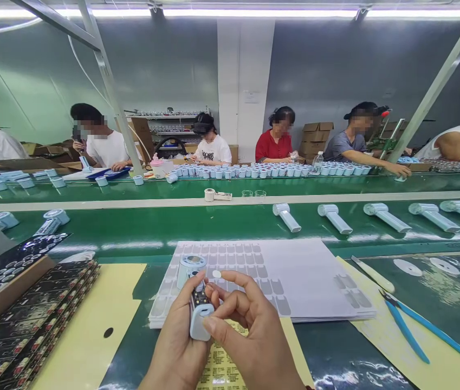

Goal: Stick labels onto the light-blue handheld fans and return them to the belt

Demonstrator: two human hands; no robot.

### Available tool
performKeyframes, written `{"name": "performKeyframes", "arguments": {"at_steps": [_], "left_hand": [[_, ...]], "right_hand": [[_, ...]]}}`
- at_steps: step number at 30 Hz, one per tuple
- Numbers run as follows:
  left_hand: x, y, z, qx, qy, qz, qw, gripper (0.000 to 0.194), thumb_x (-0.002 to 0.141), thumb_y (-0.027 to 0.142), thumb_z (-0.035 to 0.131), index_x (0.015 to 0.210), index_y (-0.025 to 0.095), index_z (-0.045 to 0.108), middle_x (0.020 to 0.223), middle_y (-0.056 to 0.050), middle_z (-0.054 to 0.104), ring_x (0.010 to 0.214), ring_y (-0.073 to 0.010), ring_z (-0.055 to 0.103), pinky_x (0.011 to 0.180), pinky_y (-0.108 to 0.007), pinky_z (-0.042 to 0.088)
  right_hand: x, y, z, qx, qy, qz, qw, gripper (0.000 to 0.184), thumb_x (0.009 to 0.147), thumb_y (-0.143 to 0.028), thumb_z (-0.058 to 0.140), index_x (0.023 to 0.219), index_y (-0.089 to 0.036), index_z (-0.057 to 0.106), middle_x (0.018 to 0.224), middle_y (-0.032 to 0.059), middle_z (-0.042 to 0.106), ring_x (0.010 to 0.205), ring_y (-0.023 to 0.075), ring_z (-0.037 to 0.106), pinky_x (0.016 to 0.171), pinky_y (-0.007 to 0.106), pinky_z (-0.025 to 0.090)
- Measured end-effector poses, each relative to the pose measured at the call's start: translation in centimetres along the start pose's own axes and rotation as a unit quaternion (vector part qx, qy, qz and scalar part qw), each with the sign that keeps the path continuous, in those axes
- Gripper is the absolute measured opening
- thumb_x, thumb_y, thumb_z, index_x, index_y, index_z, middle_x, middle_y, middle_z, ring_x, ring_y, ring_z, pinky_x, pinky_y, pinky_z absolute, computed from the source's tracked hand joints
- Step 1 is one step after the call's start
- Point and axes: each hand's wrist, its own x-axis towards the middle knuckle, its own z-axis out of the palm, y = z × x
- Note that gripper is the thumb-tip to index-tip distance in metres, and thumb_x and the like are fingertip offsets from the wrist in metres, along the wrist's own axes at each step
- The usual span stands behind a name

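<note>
Both hands on blue device (197,303): left hand (176,346) grips, right hand (250,336) perhaps pinching.

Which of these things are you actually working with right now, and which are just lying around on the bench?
In use:
left hand holding the pale blue device
right hand pinching a small white disc
sticker sheets just behind the hands

Lying about:
blue pliers
white-handled tool
stacked black circuit boards
finished devices on the belt

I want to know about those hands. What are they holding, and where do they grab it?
The left hand grips a small pale blue device around its handle. The right hand pinches its lower end and carries a tiny white dot on a fingertip.
</note>
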Motion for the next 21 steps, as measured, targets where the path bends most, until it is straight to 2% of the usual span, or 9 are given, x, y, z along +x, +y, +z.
{"name": "performKeyframes", "arguments": {"at_steps": [4,6,9,10,12,13,15,17,21], "left_hand": [[-0.4,-0.1,0.2,-0.019,0.007,-0.014,1.000,0.017,0.090,0.011,0.054,0.073,0.013,0.053,0.060,0.000,0.052,0.043,-0.0062,0.056,0.043,-0.014,0.051],[-0.7,-0.3,0.2,-0.031,0.015,-0.021,0.999,0.015,0.090,0.011,0.054,0.076,0.014,0.052,0.061,0.001,0.053,0.043,-0.0060,0.056,0.043,-0.013,0.051],[-1.4,-0.4,0.2,-0.033,0.014,-0.024,0.999,0.013,0.090,0.010,0.054,0.079,0.017,0.051,0.062,0.002,0.053,0.044,-0.0053,0.057,0.044,-0.012,0.052],[-1.5,-0.4,0.2,-0.035,0.017,-0.034,0.999,0.011,0.091,0.011,0.053,0.081,0.016,0.051,0.063,0.003,0.053,0.043,-0.0045,0.056,0.044,-0.011,0.052],[-1.7,-0.4,0.2,-0.046,0.022,-0.066,0.997,0.006,0.093,0.014,0.050,0.088,0.013,0.053,0.065,0.002,0.053,0.040,-0.0028,0.054,0.043,-0.010,0.051],[-1.8,-0.3,0.2,-0.052,0.023,-0.082,0.995,0.007,0.094,0.015,0.049,0.090,0.012,0.054,0.066,0.002,0.054,0.039,-0.0028,0.053,0.041,-0.010,0.050],[-1.8,-0.3,0.2,-0.060,0.012,-0.101,0.993,0.010,0.095,0.017,0.048,0.092,0.011,0.054,0.067,0.000,0.055,0.040,-0.0050,0.056,0.039,-0.013,0.051],[-1.7,-0.3,0.1,-0.060,0.005,-0.100,0.993,0.011,0.096,0.018,0.047,0.091,0.011,0.054,0.067,0.000,0.056,0.042,-0.0061,0.057,0.039,-0.014,0.052],[-1.5,-0.4,0.1,-0.032,0.028,-0.068,0.997,0.012,0.095,0.018,0.049,0.090,0.009,0.056,0.066,0.000,0.055,0.040,-0.0049,0.056,0.039,-0.012,0.052]], "right_hand": [[-0.4,0.4,0.3,-0.041,0.011,-0.031,0.999,0.049,0.069,-0.020,0.072,0.116,-0.022,0.056,0.072,-0.0025,0.072,0.112,0.0259,0.065,0.103,0.041,0.047],[-0.6,0.6,0.5,-0.084,0.025,-0.074,0.993,0.051,0.072,-0.020,0.070,0.120,-0.023,0.055,0.072,-0.0029,0.071,0.110,0.0258,0.066,0.104,0.041,0.046],[-0.8,0.7,0.3,-0.160,0.065,-0.135,0.976,0.066,0.069,-0.019,0.073,0.130,-0.027,0.050,0.085,-0.0011,0.069,0.105,0.0260,0.067,0.097,0.038,0.051],[-0.7,0.6,0.2,-0.173,0.077,-0.132,0.973,0.076,0.065,-0.019,0.077,0.134,-0.028,0.047,0.096,0.0007,0.067,0.104,0.0263,0.066,0.092,0.037,0.054],[-0.5,0.4,-0.1,-0.160,0.077,-0.079,0.981,0.090,0.061,-0.021,0.082,0.140,-0.029,0.041,0.115,0.0042,0.060,0.102,0.0256,0.065,0.083,0.035,0.057],[-0.4,0.3,-0.3,-0.138,0.065,-0.047,0.987,0.089,0.063,-0.024,0.081,0.141,-0.029,0.040,0.122,0.0056,0.056,0.100,0.0245,0.065,0.080,0.033,0.058],[-0.3,0.3,-0.6,-0.090,0.030,-0.011,0.995,0.072,0.076,-0.034,0.073,0.141,-0.028,0.041,0.127,0.0073,0.054,0.102,0.0229,0.064,0.081,0.033,0.058],[-0.3,0.5,-0.7,-0.089,0.014,-0.019,0.996,0.068,0.081,-0.036,0.069,0.141,-0.027,0.040,0.131,0.0083,0.053,0.109,0.0242,0.061,0.085,0.034,0.056],[-0.7,1.4,-0.9,-0.197,0.000,-0.102,0.975,0.095,0.066,-0.022,0.080,0.148,-0.027,0.032,0.138,0.0106,0.050,0.117,0.0291,0.057,0.094,0.041,0.052]]}}
